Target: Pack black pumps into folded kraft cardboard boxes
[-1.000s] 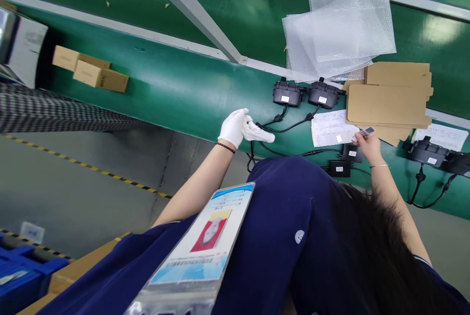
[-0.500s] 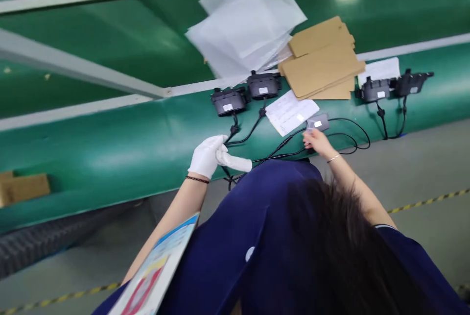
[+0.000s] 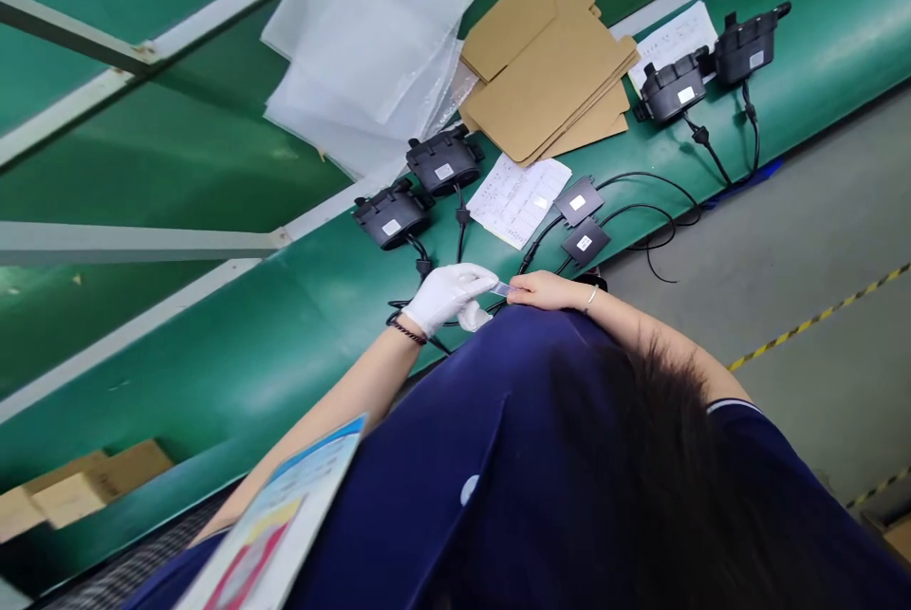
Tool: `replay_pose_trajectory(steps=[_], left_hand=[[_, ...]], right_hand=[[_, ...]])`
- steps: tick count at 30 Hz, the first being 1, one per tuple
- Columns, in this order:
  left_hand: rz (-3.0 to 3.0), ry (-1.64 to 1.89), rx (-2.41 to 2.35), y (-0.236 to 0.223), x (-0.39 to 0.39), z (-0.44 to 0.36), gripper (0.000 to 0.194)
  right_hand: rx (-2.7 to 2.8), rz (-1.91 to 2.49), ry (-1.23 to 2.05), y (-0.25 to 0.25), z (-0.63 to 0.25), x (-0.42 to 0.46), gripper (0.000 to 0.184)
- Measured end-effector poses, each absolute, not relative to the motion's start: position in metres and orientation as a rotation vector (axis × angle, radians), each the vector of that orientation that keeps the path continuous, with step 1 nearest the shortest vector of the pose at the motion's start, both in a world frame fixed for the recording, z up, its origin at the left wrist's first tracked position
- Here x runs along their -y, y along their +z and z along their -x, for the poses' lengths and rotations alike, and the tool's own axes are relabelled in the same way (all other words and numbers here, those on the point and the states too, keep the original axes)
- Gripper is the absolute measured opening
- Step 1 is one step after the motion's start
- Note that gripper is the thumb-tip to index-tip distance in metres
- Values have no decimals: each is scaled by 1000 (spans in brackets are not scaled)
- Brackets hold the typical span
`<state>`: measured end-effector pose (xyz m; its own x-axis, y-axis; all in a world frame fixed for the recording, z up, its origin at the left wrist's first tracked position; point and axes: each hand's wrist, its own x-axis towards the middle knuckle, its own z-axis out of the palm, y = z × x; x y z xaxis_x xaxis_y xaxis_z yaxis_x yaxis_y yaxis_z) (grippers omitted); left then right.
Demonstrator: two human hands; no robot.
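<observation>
Grn bench (image 3: 327, 306): blk units (image 3: 394, 216), ppr (image 3: 519, 202)

See translucent white bubble-wrap sheets (image 3: 377, 41) overlapping beside a pile of flat tan cardboard pieces (image 3: 548, 79). Find small brown cardboard boxes (image 3: 71, 496) at the left end of the smooth green counter (image 3: 234, 354). Note yellow-and-black striped tape (image 3: 818, 319) crossing the grey floor (image 3: 818, 221).

Passage is offered along the green bench (image 3: 246, 354) left of the gloved left hand (image 3: 452, 295); ahead, it is barred by black housings (image 3: 396, 212).
</observation>
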<state>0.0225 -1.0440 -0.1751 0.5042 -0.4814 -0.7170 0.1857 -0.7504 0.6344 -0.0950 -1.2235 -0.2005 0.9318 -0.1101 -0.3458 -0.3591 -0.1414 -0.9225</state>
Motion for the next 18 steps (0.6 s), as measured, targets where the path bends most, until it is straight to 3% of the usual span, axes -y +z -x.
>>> replay_pose_trajectory(steps=[4,9,13,18], left_hand=[[-2053,-1176,218,-179,1040,-14,30],[-2006,-1058,98,-181,1022,-12,28],[-2012,-948,-40,-184,1003,-12,24],[-1934,-801,-172,-189,983,-18,23]], right_hand=[[-248,1674,393,-209,105,1216,53],[-348,1705,342,-205,104,1217,24],[105,1692,199,-104,102,1239,29],[980,1880,204,52,115,1245,13]])
